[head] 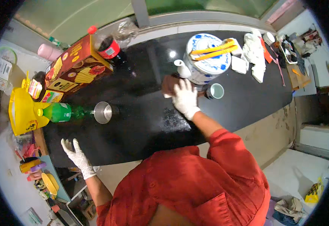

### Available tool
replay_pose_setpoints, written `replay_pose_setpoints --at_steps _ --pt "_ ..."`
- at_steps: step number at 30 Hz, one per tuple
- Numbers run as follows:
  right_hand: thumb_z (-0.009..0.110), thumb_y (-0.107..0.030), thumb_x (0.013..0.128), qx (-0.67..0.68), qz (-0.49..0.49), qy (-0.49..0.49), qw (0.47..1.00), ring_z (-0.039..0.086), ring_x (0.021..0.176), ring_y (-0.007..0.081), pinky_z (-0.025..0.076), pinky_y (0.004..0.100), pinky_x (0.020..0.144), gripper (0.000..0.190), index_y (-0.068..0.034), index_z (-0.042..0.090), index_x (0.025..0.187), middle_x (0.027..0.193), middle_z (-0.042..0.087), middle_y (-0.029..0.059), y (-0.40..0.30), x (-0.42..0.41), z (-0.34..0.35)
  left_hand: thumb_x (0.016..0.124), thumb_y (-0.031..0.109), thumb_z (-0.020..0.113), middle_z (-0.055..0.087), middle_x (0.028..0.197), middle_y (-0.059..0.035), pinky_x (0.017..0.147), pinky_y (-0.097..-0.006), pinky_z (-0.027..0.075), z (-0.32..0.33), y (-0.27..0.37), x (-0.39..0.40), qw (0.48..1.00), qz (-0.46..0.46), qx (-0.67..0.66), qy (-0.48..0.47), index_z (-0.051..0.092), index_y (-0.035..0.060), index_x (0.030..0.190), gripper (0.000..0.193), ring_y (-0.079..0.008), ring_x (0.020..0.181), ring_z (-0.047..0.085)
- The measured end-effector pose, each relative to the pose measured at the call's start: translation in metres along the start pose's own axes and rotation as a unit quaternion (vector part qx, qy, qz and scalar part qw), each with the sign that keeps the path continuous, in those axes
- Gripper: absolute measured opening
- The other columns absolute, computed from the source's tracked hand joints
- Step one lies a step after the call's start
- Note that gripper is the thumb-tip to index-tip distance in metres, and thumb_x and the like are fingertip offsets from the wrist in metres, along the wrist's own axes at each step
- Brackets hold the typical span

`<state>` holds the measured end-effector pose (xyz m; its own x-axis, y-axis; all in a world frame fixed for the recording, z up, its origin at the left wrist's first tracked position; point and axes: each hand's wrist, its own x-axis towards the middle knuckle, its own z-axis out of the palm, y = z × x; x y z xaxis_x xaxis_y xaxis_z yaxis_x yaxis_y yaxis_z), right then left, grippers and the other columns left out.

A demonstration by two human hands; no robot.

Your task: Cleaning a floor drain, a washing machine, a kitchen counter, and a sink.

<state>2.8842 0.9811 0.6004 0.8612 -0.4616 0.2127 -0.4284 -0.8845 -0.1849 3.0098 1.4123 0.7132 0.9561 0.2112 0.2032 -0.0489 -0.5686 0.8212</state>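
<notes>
My right hand (186, 99), in a white glove, lies flat with fingers spread on a brown cloth (169, 84) on the black tabletop (136, 132). Just beyond its fingertips stands a small white narrow-necked bottle (183, 69). A small cup (215, 91), dark outside and pale inside, is to the right of this hand. My left hand (76, 156), also gloved, hovers open by the table's front left edge and holds nothing. Away from it, farther in on the table, are a metal cup (102, 112) and a green plastic bottle (57, 112) lying on its side.
Behind my right hand stands a blue-and-white lidded container (202, 74) with yellow strips (215, 52) on top. White crumpled cloth (253, 53) lies at the right. A brown carton (78, 63), a cola bottle (108, 49) and a yellow bag (23, 113) line the left side.
</notes>
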Motion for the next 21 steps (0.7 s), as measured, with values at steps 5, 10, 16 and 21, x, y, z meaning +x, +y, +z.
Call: replay_pose_setpoints --at_steps 5,10,16,21 --pt "0.057 -0.018 0.078 0.089 -0.193 -0.1 0.972 0.032 0.135 0.0315 0.033 0.0579 0.099 0.038 -0.016 0.059 0.116 0.136 0.045 0.0108 -0.04 -0.043 -0.006 0.091 0.007 0.058 0.047 0.135 -0.0171 0.105 -0.035 0.037 0.086 0.077 -0.039 0.967 0.069 -0.174 -0.175 0.043 -0.0004 0.135 0.046 -0.0245 0.124 0.047" --pt "0.059 -0.015 0.076 0.094 -0.233 -0.121 0.96 0.035 0.134 0.0287 0.036 0.0529 0.1 0.048 -0.024 0.058 0.123 0.136 0.046 0.0076 0.019 -0.13 -0.039 0.089 0.005 0.059 0.052 0.132 -0.0144 0.101 -0.0325 0.04 0.147 0.134 -0.065 0.911 0.17 -0.176 -0.331 0.047 -0.0008 0.132 0.045 -0.0226 0.122 0.05" --pt "0.06 -0.009 0.074 -0.087 0.113 -0.048 0.989 0.039 0.129 0.0317 0.042 0.0542 0.092 0.043 -0.022 0.059 0.115 0.131 0.048 0.0084 0.168 -0.179 -0.082 0.088 0.011 0.063 0.054 0.13 -0.0135 0.099 -0.0313 0.041 0.198 0.146 -0.062 0.874 0.152 -0.211 -0.41 0.05 0.0012 0.131 0.046 -0.0218 0.119 0.052" --pt "0.06 -0.025 0.083 -0.122 0.452 -0.012 0.884 0.025 0.137 0.0356 0.036 0.0603 0.097 0.049 -0.016 0.048 0.13 0.144 0.034 0.0146 0.217 -0.159 -0.067 0.085 0.014 0.068 0.055 0.129 -0.0158 0.098 -0.032 0.042 0.252 0.178 -0.088 0.866 0.187 -0.187 -0.425 0.05 0.0019 0.131 0.051 -0.0236 0.119 0.052"
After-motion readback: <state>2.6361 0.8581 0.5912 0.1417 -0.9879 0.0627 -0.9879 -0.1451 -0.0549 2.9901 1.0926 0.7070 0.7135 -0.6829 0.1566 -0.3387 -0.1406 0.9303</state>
